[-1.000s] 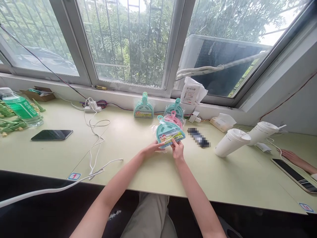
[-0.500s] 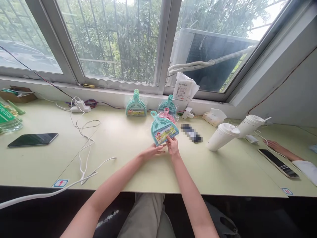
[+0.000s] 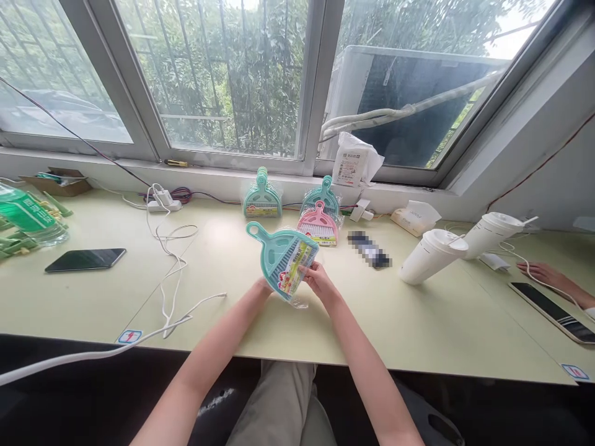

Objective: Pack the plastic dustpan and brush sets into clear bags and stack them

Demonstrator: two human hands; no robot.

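Note:
A mint-green mini dustpan and brush set [image 3: 284, 257] in clear wrap is held up over the table, tilted with its handle to the upper left. My right hand [image 3: 318, 279] grips its lower right edge by the yellow label, thumb in front. My left hand [image 3: 264, 287] reaches behind the dustpan's lower left side, and its fingers are hidden there. Just beyond, a pink dustpan set [image 3: 319, 224] leans in front of green dustpan sets [image 3: 325, 197]. Another stack of green dustpan sets [image 3: 262, 199] stands to its left, near the window.
White cables [image 3: 170, 266] and a phone [image 3: 86, 259] lie left, near a green-labelled bottle [image 3: 35, 217]. Two white cups [image 3: 430, 257] stand right of a pixelated object [image 3: 370, 249]. Another person's hand [image 3: 543, 272] rests beside a phone [image 3: 553, 310] at far right.
The held green dustpan set has turned anticlockwise and come nearer, uncovering the pink set behind it. My left hand has gone behind it. The view has shifted slightly left.

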